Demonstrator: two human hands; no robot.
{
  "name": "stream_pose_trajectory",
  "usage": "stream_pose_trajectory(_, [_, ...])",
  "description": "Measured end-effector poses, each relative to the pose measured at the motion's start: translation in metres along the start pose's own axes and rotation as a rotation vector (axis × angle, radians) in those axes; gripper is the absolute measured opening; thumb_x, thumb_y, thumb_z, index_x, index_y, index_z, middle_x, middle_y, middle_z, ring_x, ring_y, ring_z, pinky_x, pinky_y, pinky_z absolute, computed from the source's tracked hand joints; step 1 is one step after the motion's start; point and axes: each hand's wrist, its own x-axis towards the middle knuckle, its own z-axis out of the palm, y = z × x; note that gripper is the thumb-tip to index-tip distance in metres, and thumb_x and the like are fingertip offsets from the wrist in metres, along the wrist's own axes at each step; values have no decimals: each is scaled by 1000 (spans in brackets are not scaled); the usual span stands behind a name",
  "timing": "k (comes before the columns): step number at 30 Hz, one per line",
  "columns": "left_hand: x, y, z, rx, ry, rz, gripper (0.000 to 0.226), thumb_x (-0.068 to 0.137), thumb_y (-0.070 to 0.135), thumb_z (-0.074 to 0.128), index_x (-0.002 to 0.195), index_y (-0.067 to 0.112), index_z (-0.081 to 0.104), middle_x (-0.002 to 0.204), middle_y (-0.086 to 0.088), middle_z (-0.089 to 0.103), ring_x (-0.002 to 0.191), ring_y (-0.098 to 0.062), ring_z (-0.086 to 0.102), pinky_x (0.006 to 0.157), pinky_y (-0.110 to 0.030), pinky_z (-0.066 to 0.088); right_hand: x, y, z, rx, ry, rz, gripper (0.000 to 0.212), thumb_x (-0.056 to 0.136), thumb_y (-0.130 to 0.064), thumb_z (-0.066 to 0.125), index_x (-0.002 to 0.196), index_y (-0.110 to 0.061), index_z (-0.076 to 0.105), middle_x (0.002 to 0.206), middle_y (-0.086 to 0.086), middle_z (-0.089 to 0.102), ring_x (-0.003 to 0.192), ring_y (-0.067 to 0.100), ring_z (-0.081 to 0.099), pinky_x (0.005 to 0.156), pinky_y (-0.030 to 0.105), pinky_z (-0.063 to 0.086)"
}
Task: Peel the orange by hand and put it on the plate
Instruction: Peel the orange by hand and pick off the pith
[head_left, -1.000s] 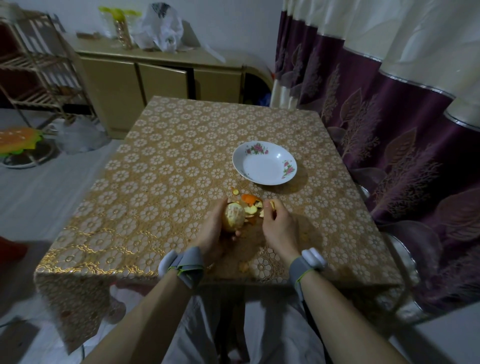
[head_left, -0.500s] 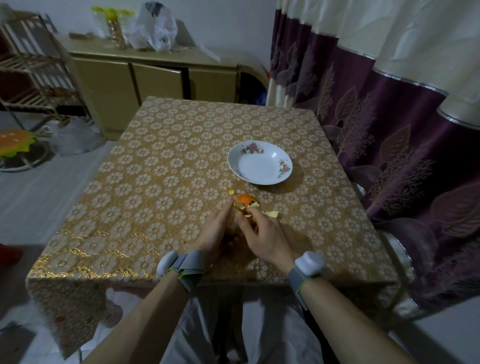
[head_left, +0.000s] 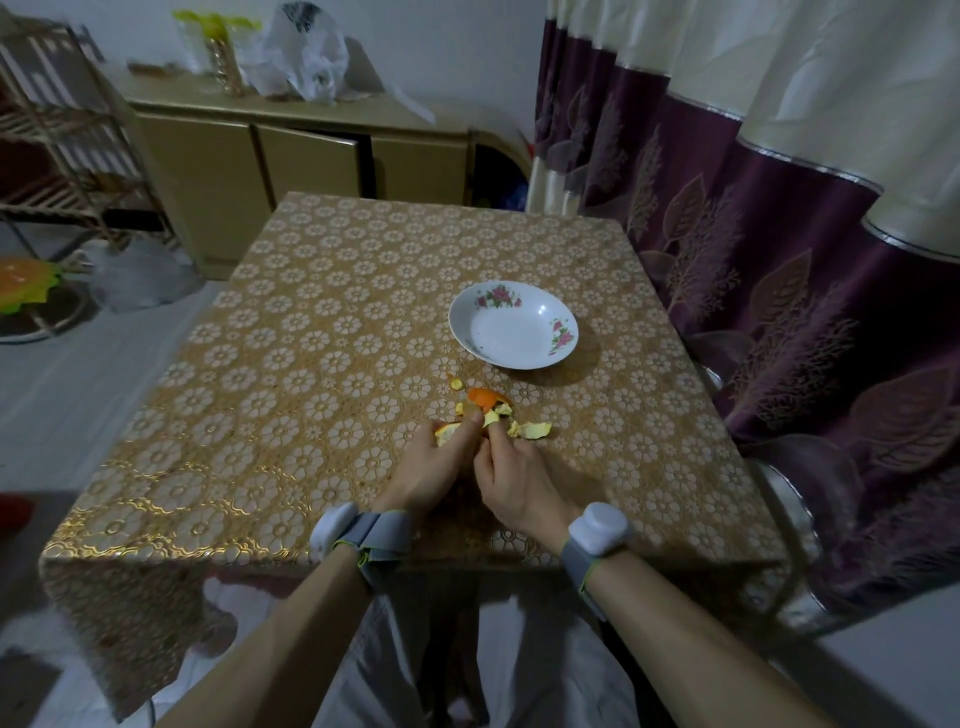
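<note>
My left hand (head_left: 428, 467) grips the partly peeled orange (head_left: 447, 433) just above the table's near middle; only a pale sliver of the fruit shows past my fingers. My right hand (head_left: 511, 480) is pressed against it from the right, fingers curled and pinching at the peel on the orange. Loose peel pieces (head_left: 491, 402) lie on the cloth just beyond both hands. The white plate (head_left: 563, 325) with pink flowers stands farther back to the right, with nothing in it.
The table carries a gold cloth with white flowers (head_left: 311, 364). A purple curtain (head_left: 779, 260) hangs close along the right side. A low cabinet (head_left: 291, 156) and a wooden rack (head_left: 57, 156) stand behind.
My right hand moved left from beside the peel pile onto the orange. The orange, plainly visible a second ago, is now mostly covered by both hands.
</note>
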Motion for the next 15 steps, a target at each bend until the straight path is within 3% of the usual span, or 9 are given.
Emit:
stream_pose_trajectory(4, [1,2,1,104,14,-18,79,82,76,50,136,17,46,115,-2,54,103,-21,55,87,-37,45,-1,0,-6,-83,-38,14,14,102,-23,34,110,-15,43,69,-2,49,52,6,42,42,19,25])
stream_pose_trajectory(7, [2,2,0,109,-10,-11,84,79,79,51,136,18,46,121,-4,58,105,-22,57,95,-42,48,0,4,-1,4,1,16,10,101,-19,36,100,-15,45,66,4,51,53,15,46,46,24,26])
stream_pose_trajectory(13, [-2,9,-2,13,-9,4,78,88,69,50,143,14,42,133,-7,53,105,-17,49,88,-33,38,-4,1,5,226,115,89,20,104,-33,39,84,-29,45,61,-5,50,55,9,50,51,29,37])
stream_pose_trajectory(15, [-4,10,-2,15,3,20,77,89,68,50,142,14,43,121,-2,52,102,-16,49,85,-32,37,-4,-1,9,247,146,82,17,104,-30,40,87,-29,44,63,-6,50,57,8,51,51,25,37])
